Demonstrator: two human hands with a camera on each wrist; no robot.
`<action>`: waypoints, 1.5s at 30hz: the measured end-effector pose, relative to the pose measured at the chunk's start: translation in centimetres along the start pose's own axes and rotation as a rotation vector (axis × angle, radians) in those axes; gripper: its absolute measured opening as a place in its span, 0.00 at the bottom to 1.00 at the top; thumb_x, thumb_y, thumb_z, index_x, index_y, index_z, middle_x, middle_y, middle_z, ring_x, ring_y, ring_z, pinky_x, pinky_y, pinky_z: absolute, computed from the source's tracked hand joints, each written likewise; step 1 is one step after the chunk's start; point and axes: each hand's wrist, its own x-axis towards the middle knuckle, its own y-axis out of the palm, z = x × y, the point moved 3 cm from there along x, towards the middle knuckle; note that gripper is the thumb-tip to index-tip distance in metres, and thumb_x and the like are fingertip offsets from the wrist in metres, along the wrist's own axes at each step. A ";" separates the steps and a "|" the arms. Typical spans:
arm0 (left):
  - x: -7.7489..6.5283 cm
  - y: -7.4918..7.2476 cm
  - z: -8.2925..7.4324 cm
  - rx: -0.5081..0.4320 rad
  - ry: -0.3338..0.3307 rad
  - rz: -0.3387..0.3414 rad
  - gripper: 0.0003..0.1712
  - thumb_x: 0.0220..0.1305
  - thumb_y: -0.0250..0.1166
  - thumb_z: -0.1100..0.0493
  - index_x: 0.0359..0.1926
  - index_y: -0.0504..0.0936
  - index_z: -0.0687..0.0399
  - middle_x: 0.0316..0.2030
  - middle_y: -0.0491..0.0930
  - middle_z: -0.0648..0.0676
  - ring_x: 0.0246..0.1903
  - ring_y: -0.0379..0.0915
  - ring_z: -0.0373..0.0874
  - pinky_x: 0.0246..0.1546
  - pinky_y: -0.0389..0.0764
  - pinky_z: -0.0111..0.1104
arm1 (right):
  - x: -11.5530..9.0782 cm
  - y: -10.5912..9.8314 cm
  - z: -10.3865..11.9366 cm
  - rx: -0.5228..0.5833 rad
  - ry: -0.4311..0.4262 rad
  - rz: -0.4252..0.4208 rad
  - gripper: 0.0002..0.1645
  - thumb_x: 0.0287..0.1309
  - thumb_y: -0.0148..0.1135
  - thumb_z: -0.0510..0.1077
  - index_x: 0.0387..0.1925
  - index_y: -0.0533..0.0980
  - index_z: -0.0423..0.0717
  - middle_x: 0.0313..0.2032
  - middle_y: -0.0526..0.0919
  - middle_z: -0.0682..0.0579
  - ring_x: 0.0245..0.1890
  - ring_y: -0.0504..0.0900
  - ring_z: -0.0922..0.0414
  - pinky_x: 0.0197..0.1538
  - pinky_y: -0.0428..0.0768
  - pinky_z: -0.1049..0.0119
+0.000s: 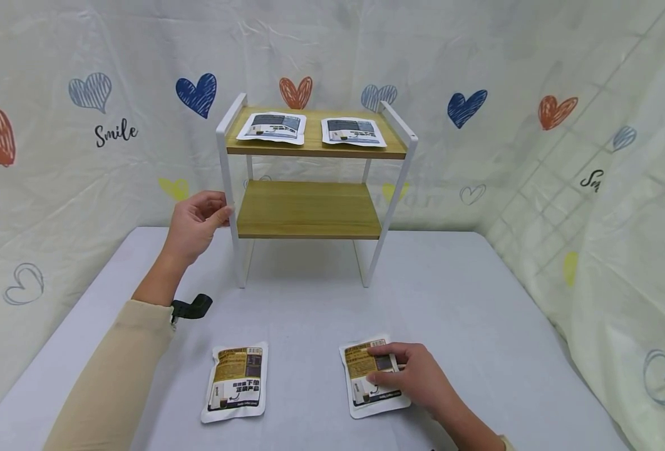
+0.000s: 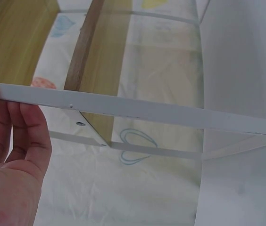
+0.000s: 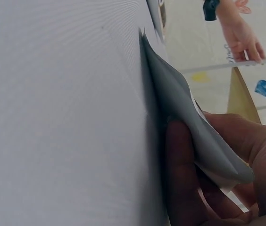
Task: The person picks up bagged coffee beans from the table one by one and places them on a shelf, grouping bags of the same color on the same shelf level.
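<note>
On the left, my left hand point(image 1: 194, 225) pinches the front white upright point(image 2: 123, 106) of a two-tier wooden shelf rack point(image 1: 310, 210), thumb on one side and fingers on the other. My right hand point(image 1: 417, 379) grips the right edge of a white pouch point(image 1: 357, 363) with a gold printed panel. In the right wrist view, fingers point(image 3: 182, 160) reach under that pouch, its edge tilted up off the table. A matching pouch point(image 1: 237, 382) lies flat on the table, below the left forearm's wrist strap point(image 1: 193, 307).
Two more white pouches lie side by side on the rack's top board, a left one point(image 1: 273, 128) and a right one point(image 1: 355, 131). The rack stands toward the back of a white table point(image 1: 451, 300). Behind hangs a sheet point(image 1: 332, 37) printed with hearts.
</note>
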 end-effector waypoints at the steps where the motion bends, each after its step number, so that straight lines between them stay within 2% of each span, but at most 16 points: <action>1: 0.0 0.0 0.0 0.001 0.000 0.001 0.17 0.69 0.67 0.62 0.55 0.81 0.67 0.40 0.84 0.47 0.38 0.84 0.39 0.41 0.85 0.21 | 0.1 0.0 -0.1 0.001 0.006 0.001 0.27 0.40 0.85 0.44 0.47 0.88 0.55 0.50 0.88 0.50 0.41 0.81 0.57 0.38 0.78 0.71; 6: 0.0 0.0 0.0 0.013 -0.002 0.005 0.19 0.69 0.67 0.60 0.56 0.80 0.68 0.41 0.84 0.53 0.38 0.83 0.38 0.42 0.85 0.21 | 0.4 0.0 -0.3 0.012 0.018 0.019 0.27 0.40 0.85 0.45 0.48 0.88 0.56 0.51 0.88 0.51 0.43 0.80 0.57 0.41 0.77 0.70; 13: 0.1 0.1 -0.1 0.016 -0.001 0.007 0.19 0.69 0.68 0.59 0.55 0.80 0.68 0.39 0.84 0.46 0.37 0.82 0.34 0.42 0.85 0.21 | 0.5 -0.1 -0.4 0.059 -0.006 0.036 0.28 0.42 0.84 0.46 0.50 0.87 0.53 0.50 0.88 0.50 0.45 0.80 0.57 0.43 0.77 0.72; 18: 0.0 0.0 -0.1 0.014 0.000 0.012 0.19 0.69 0.68 0.59 0.55 0.81 0.67 0.40 0.84 0.48 0.37 0.82 0.34 0.42 0.85 0.21 | 0.7 0.0 -0.4 0.101 -0.017 0.049 0.28 0.44 0.84 0.45 0.51 0.87 0.50 0.49 0.89 0.49 0.44 0.80 0.57 0.43 0.78 0.72; 30: -0.1 0.0 0.1 0.000 -0.004 0.003 0.13 0.69 0.68 0.59 0.52 0.85 0.55 0.39 0.84 0.41 0.37 0.82 0.34 0.41 0.85 0.21 | 1.5 0.4 -1.0 0.193 -0.009 0.044 0.30 0.46 0.82 0.42 0.54 0.85 0.47 0.50 0.88 0.49 0.47 0.78 0.58 0.44 0.79 0.74; 39: 0.0 0.0 0.1 0.008 0.001 -0.002 0.19 0.69 0.67 0.58 0.54 0.81 0.67 0.38 0.84 0.42 0.36 0.82 0.34 0.42 0.85 0.21 | 2.0 0.6 -0.8 0.217 -0.015 0.056 0.31 0.47 0.82 0.42 0.55 0.84 0.45 0.49 0.89 0.47 0.44 0.81 0.58 0.41 0.81 0.73; 45: 0.0 0.0 0.0 0.005 -0.001 0.002 0.20 0.69 0.68 0.57 0.54 0.81 0.66 0.39 0.84 0.45 0.37 0.82 0.37 0.42 0.85 0.21 | 2.4 0.8 -0.4 0.227 -0.005 0.051 0.31 0.45 0.83 0.42 0.55 0.84 0.46 0.47 0.88 0.48 0.44 0.80 0.58 0.39 0.82 0.72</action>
